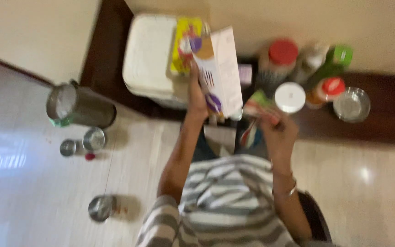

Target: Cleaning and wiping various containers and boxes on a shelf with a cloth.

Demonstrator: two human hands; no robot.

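Observation:
My left hand (197, 97) is closed around the lower edge of a tall white carton (220, 68) printed in purple and orange, holding it upright. My right hand (277, 132) grips a small green and red packet (258, 103) just right of the carton. Both are raised over a dark wooden ledge (380, 123) along the wall. The frame is blurred by motion. My grey and white striped shirt (225, 196) fills the bottom centre.
A white lidded tub (149, 55) with a yellow packet (186, 43) on it stands behind the carton. To the right are a red-lidded jar (282, 52), a white-lidded jar (290, 97), a green-capped bottle (339, 57) and a clear bowl (351, 104). A steel pot (79, 107) and steel cups (93, 138) sit at left.

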